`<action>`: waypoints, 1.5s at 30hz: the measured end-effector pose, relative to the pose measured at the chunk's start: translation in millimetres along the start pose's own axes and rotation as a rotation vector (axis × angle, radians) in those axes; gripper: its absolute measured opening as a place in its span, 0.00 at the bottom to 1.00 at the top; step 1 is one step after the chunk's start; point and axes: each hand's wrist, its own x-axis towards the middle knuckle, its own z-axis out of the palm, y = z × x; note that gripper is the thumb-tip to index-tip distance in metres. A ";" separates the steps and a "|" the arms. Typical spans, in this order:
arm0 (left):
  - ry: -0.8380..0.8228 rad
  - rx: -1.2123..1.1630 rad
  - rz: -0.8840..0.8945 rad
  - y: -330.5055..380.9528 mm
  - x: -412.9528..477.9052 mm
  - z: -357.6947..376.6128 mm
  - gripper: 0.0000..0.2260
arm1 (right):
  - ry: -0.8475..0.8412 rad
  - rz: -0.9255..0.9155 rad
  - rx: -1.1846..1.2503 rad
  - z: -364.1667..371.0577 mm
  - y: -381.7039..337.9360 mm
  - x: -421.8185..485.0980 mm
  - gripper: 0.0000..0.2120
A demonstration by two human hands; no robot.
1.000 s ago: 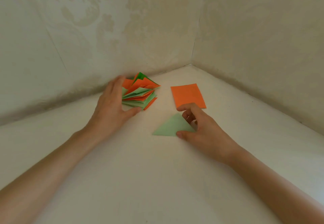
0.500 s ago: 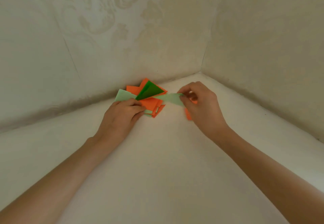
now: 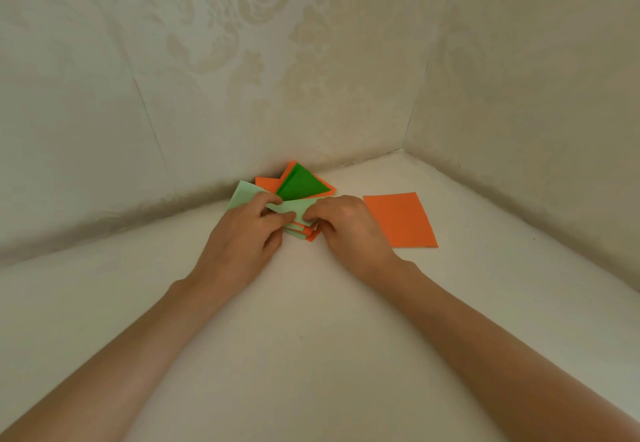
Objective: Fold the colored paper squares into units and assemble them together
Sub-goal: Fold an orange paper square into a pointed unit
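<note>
Your left hand (image 3: 242,233) is on the near-left side of the stack of folded units (image 3: 304,232). Its fingers curl over the top and the thumb sits underneath, pinching the paper. A pale green flap (image 3: 242,195) sticks out past your knuckles on the left.

The stack sits on the white surface (image 3: 311,337), close to the patterned wall (image 3: 242,78). Its layers are orange and pale green, fanned out. A dark green triangle (image 3: 302,183) tilts up on the far side.

A pale green unit (image 3: 296,205) lies across the top of the stack, bridging both hands.

Your right hand (image 3: 349,225) has curled fingers and grips the right end of that unit and the stack edge. Can't tell exactly which layers it holds.

An unfolded orange paper square (image 3: 401,220) lies flat just beside your right hand. Can't tell if they touch.
</note>
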 end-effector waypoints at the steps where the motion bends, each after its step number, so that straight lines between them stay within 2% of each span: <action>1: -0.026 0.040 0.010 -0.8 -0.1 -0.1 0.15 | -0.021 0.003 -0.002 -1.1 -0.7 -1.6 0.14; 3: -0.045 0.114 0.026 -1.3 -0.7 0.4 0.19 | -0.041 -0.010 -0.012 -7.4 -2.9 -6.3 0.15; 6: -0.018 0.230 0.003 2.0 -2.3 -2.2 0.19 | 0.000 -0.036 -0.055 -28.0 -3.3 -22.6 0.15; 9: -0.016 0.244 -0.039 5.4 -2.4 -5.0 0.19 | 0.075 -0.013 -0.058 -60.2 1.8 -53.3 0.11; 16: -0.054 0.200 -0.131 23.1 7.2 -7.3 0.21 | 0.062 0.374 0.138 -141.9 17.3 -134.8 0.13; 19: -0.041 0.250 -0.187 28.3 13.2 -5.3 0.13 | 0.043 0.431 0.135 -144.6 37.1 -137.1 0.11; 21: 0.004 0.259 -0.189 35.3 14.2 -3.3 0.07 | 0.004 0.407 0.047 -135.9 50.1 -126.3 0.09; 22: 0.025 0.262 -0.186 39.3 13.1 -2.6 0.07 | -0.044 0.376 -0.002 -128.7 55.0 -118.3 0.12; 25: 0.098 0.267 -0.132 52.6 5.7 -3.5 0.12 | -0.232 0.310 -0.041 -102.9 61.9 -93.1 0.24; 27: 0.167 0.241 -0.092 61.2 2.4 -8.2 0.16 | -0.298 0.295 -0.070 -89.1 63.2 -80.7 0.25; 30: 0.255 0.183 -0.004 71.3 -1.3 -14.1 0.15 | -0.244 0.144 -0.259 -80.6 65.7 -74.3 0.16; 33: 0.189 0.048 0.039 78.6 -5.0 -10.5 0.15 | -0.046 -0.024 -0.412 -77.8 59.8 -80.0 0.18; 35: 0.095 -0.069 0.012 83.6 -7.6 -4.6 0.19 | 0.099 -0.017 -0.313 -82.8 45.5 -83.6 0.16; 36: 0.056 -0.169 -0.009 87.4 -7.8 -3.6 0.21 | 0.115 0.021 -0.215 -86.2 38.1 -85.0 0.15; 40: -0.036 -0.705 -0.170 98.4 -7.1 -5.3 0.29 | 0.135 0.241 0.368 -105.5 11.8 -91.0 0.12; 42: -0.070 -0.905 -0.230 97.8 -6.8 -4.8 0.26 | 0.174 0.290 0.519 -108.1 1.7 -92.4 0.12; 44: -0.060 -1.041 -0.225 96.1 -6.9 -5.6 0.13 | 0.189 0.329 0.614 -104.4 -2.7 -94.4 0.12; 45: -0.039 -1.032 -0.185 94.6 -6.4 -7.1 0.08 | 0.195 0.338 0.642 -102.2 -3.8 -96.3 0.11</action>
